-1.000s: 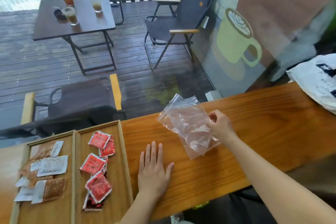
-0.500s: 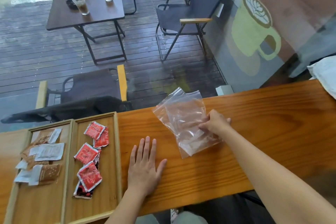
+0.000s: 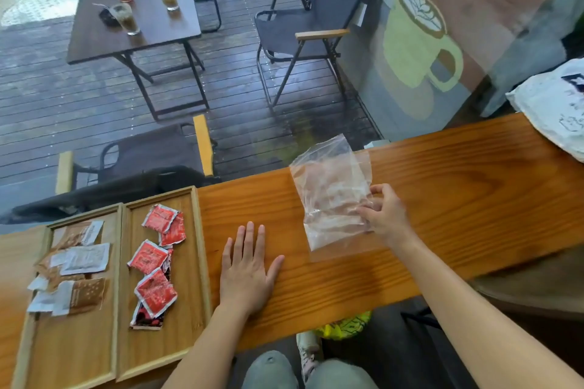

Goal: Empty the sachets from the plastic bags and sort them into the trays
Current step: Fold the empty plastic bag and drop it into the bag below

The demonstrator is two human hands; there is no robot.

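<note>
Two wooden trays (image 3: 202, 262) with red sachets (image 3: 148, 257) and brown sachets (image 3: 79, 262) sit on the desk (image 3: 458, 199); left hand (image 3: 248, 275) flat, fingers apart; right hand (image 3: 384, 215) fingers pinch one plastic bag (image 3: 328, 186).

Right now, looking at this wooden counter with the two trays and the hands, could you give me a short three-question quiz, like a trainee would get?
1. True or false: the left hand lies flat and empty on the long orange-brown wooden counter.
2. Multiple choice: the right hand touches which thing? A) a red sachet B) the clear crumpled plastic bag C) the white printed bag
3. Fill in: the red square sachets lie in the ____ of the two wooden trays, right-hand tray, left-hand tray.

Key: 1 true; 2 B; 3 right-hand. The brown and white paper sachets fill the other tray.
</note>
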